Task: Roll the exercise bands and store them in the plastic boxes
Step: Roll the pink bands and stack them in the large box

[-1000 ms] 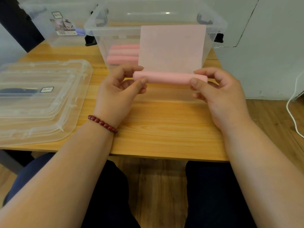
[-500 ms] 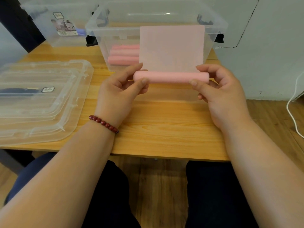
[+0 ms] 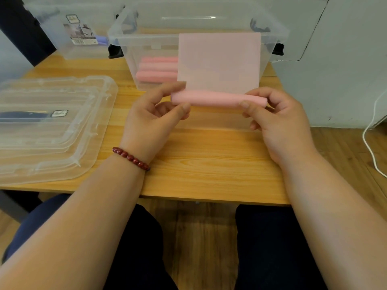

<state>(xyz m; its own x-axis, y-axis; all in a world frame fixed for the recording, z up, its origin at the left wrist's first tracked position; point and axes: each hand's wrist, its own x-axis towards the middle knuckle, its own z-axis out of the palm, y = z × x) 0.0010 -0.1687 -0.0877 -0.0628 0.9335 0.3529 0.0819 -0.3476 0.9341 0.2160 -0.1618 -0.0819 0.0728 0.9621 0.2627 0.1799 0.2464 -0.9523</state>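
A pink exercise band (image 3: 218,59) is partly rolled; its loose flat end stands up in front of the clear plastic box (image 3: 278,30). The rolled part (image 3: 215,98) lies level between my hands, above the wooden table (image 3: 209,164). My left hand (image 3: 152,120) pinches the roll's left end between thumb and fingers. My right hand (image 3: 274,120) pinches its right end the same way. Inside the box, several finished pink rolls (image 3: 157,70) lie stacked at the left.
Clear box lids (image 3: 50,126) are stacked on the table's left side. A second clear box (image 3: 69,28) with a label stands at the back left. A white wall and a white cable (image 3: 370,139) are at the right. My legs show below the table's near edge.
The roll has turned a little further and the flat end above it has become slightly shorter. Both hands stay at the roll's ends, fingers shifting as they turn it.
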